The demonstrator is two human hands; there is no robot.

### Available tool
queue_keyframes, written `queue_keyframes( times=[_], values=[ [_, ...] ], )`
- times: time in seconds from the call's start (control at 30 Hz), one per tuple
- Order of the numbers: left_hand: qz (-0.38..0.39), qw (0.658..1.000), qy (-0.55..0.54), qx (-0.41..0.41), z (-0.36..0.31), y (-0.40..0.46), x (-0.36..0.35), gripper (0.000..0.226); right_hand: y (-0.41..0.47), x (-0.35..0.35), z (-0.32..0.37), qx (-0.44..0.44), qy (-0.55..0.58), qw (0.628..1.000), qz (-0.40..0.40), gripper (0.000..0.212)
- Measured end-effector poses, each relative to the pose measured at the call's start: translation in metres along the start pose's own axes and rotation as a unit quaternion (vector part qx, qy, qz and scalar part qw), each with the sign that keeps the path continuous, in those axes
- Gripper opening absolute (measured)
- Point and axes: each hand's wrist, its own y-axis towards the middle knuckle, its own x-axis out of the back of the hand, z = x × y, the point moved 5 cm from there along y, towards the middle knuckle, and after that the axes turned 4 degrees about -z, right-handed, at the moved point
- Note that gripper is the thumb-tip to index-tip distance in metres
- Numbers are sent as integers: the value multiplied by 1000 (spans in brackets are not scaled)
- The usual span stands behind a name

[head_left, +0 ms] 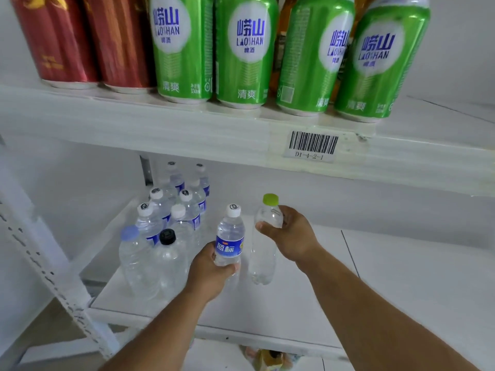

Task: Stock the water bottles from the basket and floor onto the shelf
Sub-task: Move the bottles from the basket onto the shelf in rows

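My left hand (211,274) grips a small water bottle (229,236) with a blue label and white cap, holding it upright over the white lower shelf (308,303). My right hand (288,235) holds a taller clear bottle (263,253) with a green cap by its neck, its base on or just above the shelf. To the left stands a cluster of several water bottles (171,210), among them a black-capped one (168,261) and a pale blue-capped one (134,258) at the front. The basket and floor bottles are out of view.
The upper shelf (160,124) carries red cans (88,41) and green cans (246,52), with a barcode tag (312,144) on its edge. A perforated white upright (53,277) runs down the left. Bare shelf surface extends to the right of my hands.
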Motion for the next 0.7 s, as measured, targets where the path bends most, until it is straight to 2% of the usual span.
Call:
queue_keyframes(
  times=[0.2,0.4,0.57,0.7],
  values=[
    [-42,999,30,5,6,54,-18,47,52,-11,-15,-6,-51,999,16,48],
    [-85,996,12,-1,11,112,-32,49,97,-25,-22,-12,-86,996,20,60],
    [-89,996,2,3,19,150,-44,45,128,-39,-32,-8,-113,994,12,75],
    [-92,996,1,-9,19,174,-51,44,147,-45,-36,-20,-118,993,12,64]
  ],
)
